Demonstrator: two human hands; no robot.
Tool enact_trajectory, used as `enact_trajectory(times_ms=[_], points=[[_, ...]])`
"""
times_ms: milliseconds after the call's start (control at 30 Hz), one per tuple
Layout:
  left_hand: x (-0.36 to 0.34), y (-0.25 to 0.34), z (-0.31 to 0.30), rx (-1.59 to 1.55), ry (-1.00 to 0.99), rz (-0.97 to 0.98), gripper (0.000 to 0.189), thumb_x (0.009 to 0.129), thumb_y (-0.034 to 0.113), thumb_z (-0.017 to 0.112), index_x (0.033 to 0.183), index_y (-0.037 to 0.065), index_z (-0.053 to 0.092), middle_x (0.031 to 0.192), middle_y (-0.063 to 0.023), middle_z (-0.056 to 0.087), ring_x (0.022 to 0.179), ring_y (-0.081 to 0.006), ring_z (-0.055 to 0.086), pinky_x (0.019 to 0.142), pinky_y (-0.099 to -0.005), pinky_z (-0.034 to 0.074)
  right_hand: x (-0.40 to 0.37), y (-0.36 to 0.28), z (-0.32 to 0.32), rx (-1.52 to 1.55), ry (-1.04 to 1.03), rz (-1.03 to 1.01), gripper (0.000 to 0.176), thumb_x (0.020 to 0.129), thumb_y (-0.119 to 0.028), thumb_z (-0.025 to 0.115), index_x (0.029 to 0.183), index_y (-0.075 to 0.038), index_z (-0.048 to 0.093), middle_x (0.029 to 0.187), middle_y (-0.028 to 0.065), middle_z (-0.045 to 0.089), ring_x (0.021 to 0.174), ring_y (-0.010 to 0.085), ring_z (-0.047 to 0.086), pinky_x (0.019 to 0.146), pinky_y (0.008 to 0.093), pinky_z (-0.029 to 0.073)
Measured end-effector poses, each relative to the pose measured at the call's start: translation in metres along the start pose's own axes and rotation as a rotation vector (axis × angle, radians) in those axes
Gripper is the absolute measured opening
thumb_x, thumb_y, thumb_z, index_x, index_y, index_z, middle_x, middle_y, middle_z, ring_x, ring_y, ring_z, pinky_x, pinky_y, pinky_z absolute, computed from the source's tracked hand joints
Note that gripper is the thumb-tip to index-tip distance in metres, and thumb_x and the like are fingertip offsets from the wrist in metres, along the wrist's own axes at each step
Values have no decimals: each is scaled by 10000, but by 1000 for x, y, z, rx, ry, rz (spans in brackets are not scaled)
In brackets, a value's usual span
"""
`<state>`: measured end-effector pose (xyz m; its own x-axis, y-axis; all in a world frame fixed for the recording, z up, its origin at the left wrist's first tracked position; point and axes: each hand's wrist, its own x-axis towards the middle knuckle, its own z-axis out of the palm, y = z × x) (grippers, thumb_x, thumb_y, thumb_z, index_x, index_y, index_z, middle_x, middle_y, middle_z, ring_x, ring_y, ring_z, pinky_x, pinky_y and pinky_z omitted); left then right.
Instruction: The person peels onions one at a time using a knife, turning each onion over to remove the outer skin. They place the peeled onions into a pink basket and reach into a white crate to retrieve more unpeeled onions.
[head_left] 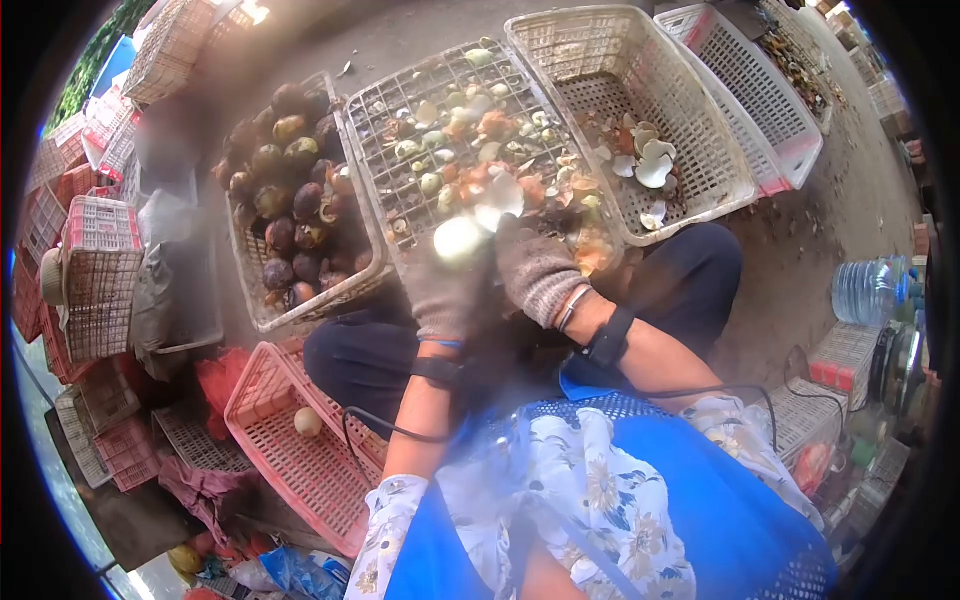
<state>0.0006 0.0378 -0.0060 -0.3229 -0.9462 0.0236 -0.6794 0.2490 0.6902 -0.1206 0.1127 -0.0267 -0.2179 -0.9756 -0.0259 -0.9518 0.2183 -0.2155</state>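
My left hand (447, 290), in a grey-brown knitted glove, is closed round a shiny whitish round piece (458, 240). Close beside it, my gloved right hand (535, 268) has bent fingers at a pale shell-like piece (502, 192); glare blurs the fingertips. Both hands are over the near edge of a mesh-topped crate (372, 165) strewn with white, green and orange peel scraps (492, 125). Left of it, a crate (243, 262) holds several dark purple and greenish round fruits (308, 202).
An open crate (700, 130) at the upper right holds pale shell pieces (655, 163). Another white crate (790, 130) stands beyond it. A pink crate (320, 480) with one pale round item (308, 422) is at lower left. Stacked crates (100, 270) line the left; a water bottle (868, 290) is right.
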Motion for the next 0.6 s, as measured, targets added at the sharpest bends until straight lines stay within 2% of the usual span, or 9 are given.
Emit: enact_trajectory(times_ms=[67,133,233,267,333,400,467,500,600], points=[[-4,-8,2,-32,-9,25,638,651,309,864,1169,47,599,1085,-180,646,964,-328,650,830,-415,530,1,-8,-12,-68,-10,29,376,866,-157,544,1164,70,515,873,191,653,771,306,691,645,416,563],[-7,-7,2,-72,9,49,661,642,301,868,1190,53,594,1096,-185,644,979,-335,647,843,-416,530,-3,5,15,-9,-7,20,349,867,-163,568,1138,54,534,892,199,675,819,302,701,676,426,568],[-20,-6,-5,-196,-26,26,768,638,177,872,1304,33,518,1183,-182,623,1060,-321,632,913,-389,518,-11,13,22,240,-246,197,427,798,-257,714,1085,31,580,931,240,694,919,361,692,757,440,564],[-26,-12,-6,-184,-45,20,768,638,177,872,1304,33,518,1183,-182,623,1060,-321,632,913,-389,518,-17,12,25,256,-259,209,427,798,-257,714,1085,31,580,931,240,694,919,361,692,757,440,564],[-27,-24,-5,-248,-39,103,780,651,135,859,1325,24,482,1222,-169,608,1082,-289,624,920,-378,514,-12,18,23,251,-291,94,476,778,-290,735,1090,32,576,924,233,694,908,373,689,781,435,558],[-22,-28,-7,-324,-47,72,773,650,125,855,1320,34,478,1227,-159,599,1100,-265,614,924,-368,513,-12,19,24,261,-222,87,449,796,-286,711,1088,28,579,926,223,696,907,368,690,772,432,557],[-10,-23,-12,-383,-187,41,750,644,122,858,1294,40,493,1203,-148,600,1082,-260,616,913,-356,518,-14,10,8,173,-188,136,410,808,-268,688,1084,18,587,934,202,698,893,355,692,755,432,556],[0,-17,-17,-127,-245,23,747,639,127,867,1284,43,500,1173,-137,605,1049,-255,621,892,-350,525,-14,9,8,162,-147,109,370,822,-236,660,1098,0,589,937,198,690,895,335,693,745,431,555],[14,-19,-4,-196,-228,-9,732,642,128,870,1275,50,510,1173,-128,602,1022,-251,624,888,-351,528,-9,14,20,164,-114,65,377,819,-198,642,1133,-3,567,977,221,668,908,341,687,743,441,552]])
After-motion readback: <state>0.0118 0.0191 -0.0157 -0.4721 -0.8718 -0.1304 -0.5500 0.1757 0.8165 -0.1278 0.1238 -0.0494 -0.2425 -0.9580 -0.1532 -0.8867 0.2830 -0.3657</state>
